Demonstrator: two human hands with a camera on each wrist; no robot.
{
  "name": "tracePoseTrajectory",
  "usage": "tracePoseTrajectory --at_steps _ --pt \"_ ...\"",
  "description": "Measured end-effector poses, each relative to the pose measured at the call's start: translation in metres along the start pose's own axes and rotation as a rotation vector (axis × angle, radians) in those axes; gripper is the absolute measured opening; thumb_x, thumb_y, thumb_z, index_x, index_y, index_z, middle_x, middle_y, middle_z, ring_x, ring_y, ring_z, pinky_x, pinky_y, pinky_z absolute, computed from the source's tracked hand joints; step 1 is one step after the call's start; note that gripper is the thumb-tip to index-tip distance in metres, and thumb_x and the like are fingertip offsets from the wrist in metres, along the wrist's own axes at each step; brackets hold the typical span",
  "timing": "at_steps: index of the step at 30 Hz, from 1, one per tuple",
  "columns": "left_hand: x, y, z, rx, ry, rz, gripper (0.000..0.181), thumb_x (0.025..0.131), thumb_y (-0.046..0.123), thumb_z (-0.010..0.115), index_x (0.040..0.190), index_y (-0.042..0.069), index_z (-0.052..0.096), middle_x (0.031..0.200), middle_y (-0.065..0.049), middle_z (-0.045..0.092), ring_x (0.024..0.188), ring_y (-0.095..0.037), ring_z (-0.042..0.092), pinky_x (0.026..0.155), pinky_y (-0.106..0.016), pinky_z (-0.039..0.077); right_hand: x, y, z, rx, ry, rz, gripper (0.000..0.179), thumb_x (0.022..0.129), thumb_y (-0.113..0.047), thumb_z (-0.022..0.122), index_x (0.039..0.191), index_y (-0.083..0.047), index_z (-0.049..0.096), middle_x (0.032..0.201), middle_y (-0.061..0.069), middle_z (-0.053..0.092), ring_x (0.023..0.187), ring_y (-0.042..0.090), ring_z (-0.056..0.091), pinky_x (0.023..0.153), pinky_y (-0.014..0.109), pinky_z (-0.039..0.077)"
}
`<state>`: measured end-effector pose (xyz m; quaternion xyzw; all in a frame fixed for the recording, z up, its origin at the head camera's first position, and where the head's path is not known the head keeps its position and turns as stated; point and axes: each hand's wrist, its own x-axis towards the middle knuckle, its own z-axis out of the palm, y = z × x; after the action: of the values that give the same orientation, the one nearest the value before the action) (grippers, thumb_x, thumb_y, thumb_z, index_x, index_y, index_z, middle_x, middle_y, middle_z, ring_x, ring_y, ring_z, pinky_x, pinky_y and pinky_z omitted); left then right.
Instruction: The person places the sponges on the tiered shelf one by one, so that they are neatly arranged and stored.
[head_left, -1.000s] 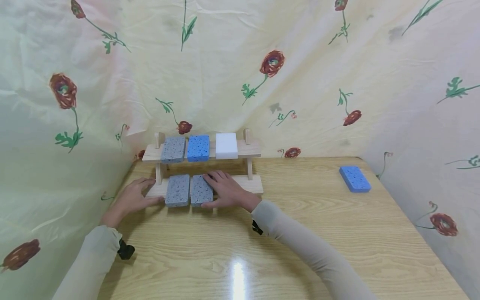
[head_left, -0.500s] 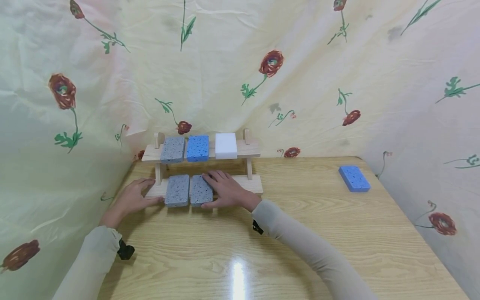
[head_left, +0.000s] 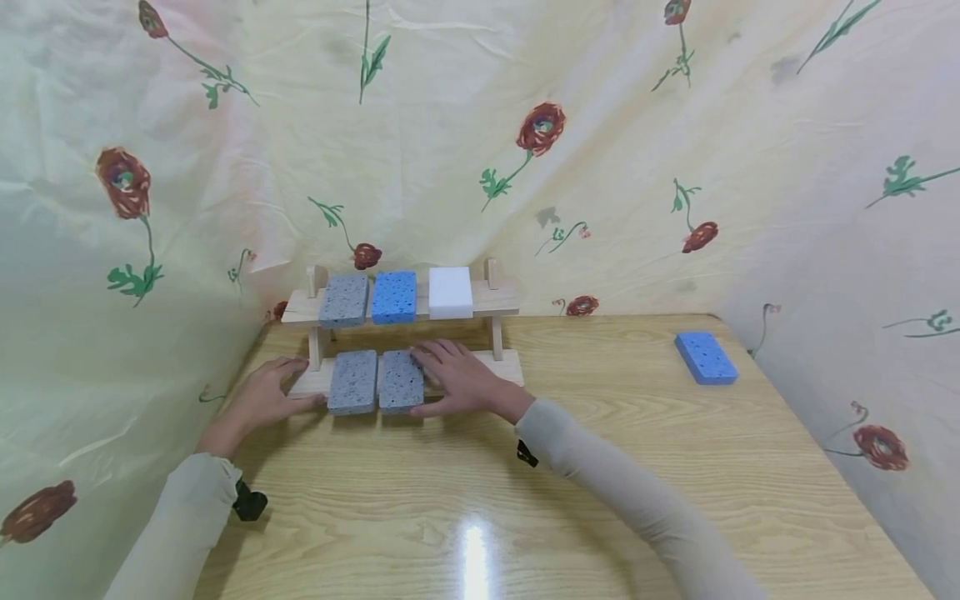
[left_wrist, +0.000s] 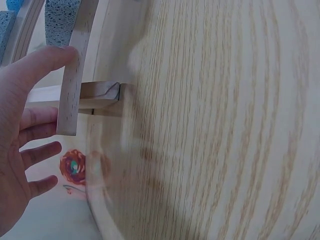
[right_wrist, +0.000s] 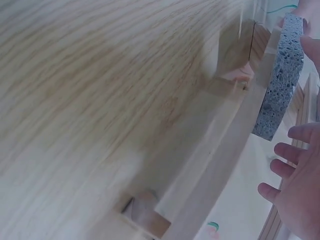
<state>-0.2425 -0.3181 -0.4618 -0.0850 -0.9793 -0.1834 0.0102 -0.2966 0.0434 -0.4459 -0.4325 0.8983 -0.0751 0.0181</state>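
A two-tier wooden rack stands against the back cloth. My left hand grips the left end of its lower shelf, thumb on the front edge and fingers behind. Two grey speckled sponges lie side by side there, the left sponge and the right sponge. Beside the right one is my right hand, its fingers spread and loosened, thumb near the sponge's front corner. In the right wrist view, the fingertips stand apart from the grey sponge; whether the thumb still touches it, I cannot tell.
On the upper tier sit a grey sponge, a blue sponge and a white sponge. Another blue sponge lies at the table's right. Flowered cloth surrounds the wooden table.
My right hand has eased slightly right, away from the right grey sponge on the lower shelf, its fingers loosening. The left hand stays at the shelf's end.
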Motion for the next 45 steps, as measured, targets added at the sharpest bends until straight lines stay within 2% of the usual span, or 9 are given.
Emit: tracePoseTrajectory --at_steps 6,11,20,32,39,45 --pt "0.001 0.0 0.0 -0.002 0.001 -0.004 0.092 0.085 0.064 0.072 0.144 -0.003 0.052 0.151 -0.031 0.047 0.14 -0.053 0.041 0.116 -0.066 0.034 -0.01 0.006 -0.007 -0.029 0.001 -0.009 0.103 0.089 -0.076 0.055 0.165 -0.017 0.017 0.168 0.011 0.026 0.155 0.035 0.023 0.128 0.053 0.022" --pt "0.001 0.001 0.0 -0.001 -0.001 -0.004 0.091 0.086 0.064 0.071 0.145 -0.003 0.052 0.151 -0.031 0.047 0.14 -0.052 0.041 0.116 -0.067 0.034 -0.022 0.013 -0.013 -0.032 0.017 -0.015 0.103 0.088 -0.073 0.059 0.164 -0.013 0.021 0.167 0.011 0.028 0.154 0.036 0.025 0.127 0.055 0.023" --pt "0.001 0.002 -0.001 -0.003 0.001 0.0 0.091 0.085 0.064 0.072 0.144 -0.003 0.052 0.15 -0.031 0.048 0.139 -0.052 0.042 0.116 -0.066 0.035 -0.046 0.028 -0.017 -0.032 0.091 -0.031 0.101 0.087 -0.067 0.066 0.161 -0.01 0.028 0.163 0.015 0.034 0.151 0.037 0.03 0.124 0.06 0.027" --pt "0.0 0.002 0.002 -0.012 0.002 0.005 0.09 0.085 0.061 0.073 0.144 -0.004 0.052 0.149 -0.033 0.048 0.138 -0.053 0.042 0.116 -0.066 0.035 -0.074 0.056 -0.024 -0.036 0.108 0.035 0.101 0.086 -0.065 0.069 0.161 -0.009 0.03 0.163 0.015 0.034 0.15 0.043 0.033 0.122 0.063 0.028" --pt "-0.001 0.001 0.003 -0.012 -0.005 0.002 0.091 0.086 0.062 0.072 0.145 -0.004 0.051 0.15 -0.033 0.046 0.139 -0.053 0.041 0.116 -0.067 0.034 -0.1 0.076 -0.032 -0.041 0.133 0.048 0.099 0.085 -0.062 0.07 0.159 -0.008 0.033 0.16 0.017 0.04 0.148 0.04 0.035 0.12 0.063 0.031" --pt "-0.001 0.001 0.001 -0.013 -0.002 0.006 0.091 0.086 0.062 0.072 0.145 -0.004 0.051 0.15 -0.033 0.047 0.139 -0.053 0.041 0.116 -0.067 0.034 -0.124 0.097 -0.039 0.013 0.129 0.084 0.098 0.086 -0.06 0.071 0.16 -0.009 0.032 0.16 0.017 0.039 0.148 0.04 0.034 0.12 0.063 0.03"
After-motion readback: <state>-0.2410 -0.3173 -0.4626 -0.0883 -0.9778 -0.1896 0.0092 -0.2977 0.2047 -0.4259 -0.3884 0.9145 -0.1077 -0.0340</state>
